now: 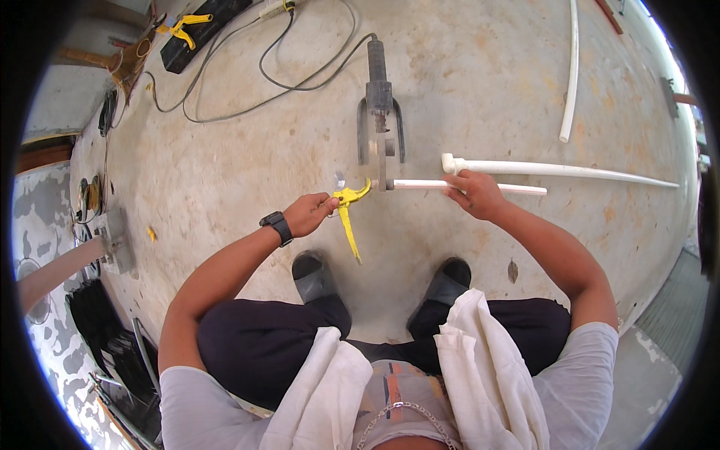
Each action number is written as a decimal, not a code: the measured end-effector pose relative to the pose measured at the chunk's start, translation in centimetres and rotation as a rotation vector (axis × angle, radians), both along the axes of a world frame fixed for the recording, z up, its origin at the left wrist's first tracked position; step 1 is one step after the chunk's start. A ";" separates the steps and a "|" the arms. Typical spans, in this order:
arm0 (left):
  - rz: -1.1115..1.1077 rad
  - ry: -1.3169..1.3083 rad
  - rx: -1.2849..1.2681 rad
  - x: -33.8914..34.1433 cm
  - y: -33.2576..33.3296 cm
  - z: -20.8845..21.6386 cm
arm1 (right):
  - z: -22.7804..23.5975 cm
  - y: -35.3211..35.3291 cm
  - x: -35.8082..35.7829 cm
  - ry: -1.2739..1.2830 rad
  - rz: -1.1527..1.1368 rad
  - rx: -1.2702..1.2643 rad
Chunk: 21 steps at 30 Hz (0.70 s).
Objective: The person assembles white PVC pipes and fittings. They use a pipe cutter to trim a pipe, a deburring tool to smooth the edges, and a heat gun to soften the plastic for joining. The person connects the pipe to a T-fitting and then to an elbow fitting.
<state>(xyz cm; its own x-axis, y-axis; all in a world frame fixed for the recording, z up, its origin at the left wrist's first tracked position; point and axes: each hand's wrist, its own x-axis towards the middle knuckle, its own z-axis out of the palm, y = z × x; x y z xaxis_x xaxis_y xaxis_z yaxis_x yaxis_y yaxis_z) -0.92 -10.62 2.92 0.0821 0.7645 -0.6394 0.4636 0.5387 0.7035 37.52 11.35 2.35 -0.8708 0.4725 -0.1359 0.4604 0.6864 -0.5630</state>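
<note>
My left hand (306, 216) is closed around a yellow pipe cutter (345, 214), one of its handles pointing down toward my feet. With its fingers, my right hand (475, 196) grips a short white plastic pipe (420, 184) lying crosswise. This pipe's left end meets the dark fitting on the heating plate of a pipe fusion welder (379, 97). The welder rests on the floor in front of me, its handle pointing away, with a black U-shaped stand (400, 139) around it. Beyond my right hand lies a longer white pipe (555, 169) with a white elbow fitting (448, 163) at its left end.
Another white pipe (572, 82) lies at the far right. A dark cable (277, 94) loops from the welder toward a power strip (276, 7). At the far left, a yellow tool (184, 30) sits on a black case (199, 49). My sandalled feet (319, 281) are close by on the concrete.
</note>
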 end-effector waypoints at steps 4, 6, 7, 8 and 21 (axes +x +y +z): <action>-0.012 0.015 -0.004 0.0 0.1 -0.2 | 0.1 -0.1 0.2 -0.025 -0.008 -0.011; -0.026 0.033 0.003 -0.1 0.2 -0.4 | 0.1 0.1 0.0 -0.033 -0.002 -0.006; -0.031 0.043 0.016 -0.2 0.0 -0.4 | 0.1 0.3 -0.1 -0.035 0.001 -0.002; -0.037 0.053 0.030 -0.1 -0.2 -0.4 | 0.1 0.1 0.0 -0.016 -0.002 -0.014; -0.027 0.029 0.042 0.0 0.2 -0.2 | 0.3 0.3 -0.2 -0.008 0.008 -0.015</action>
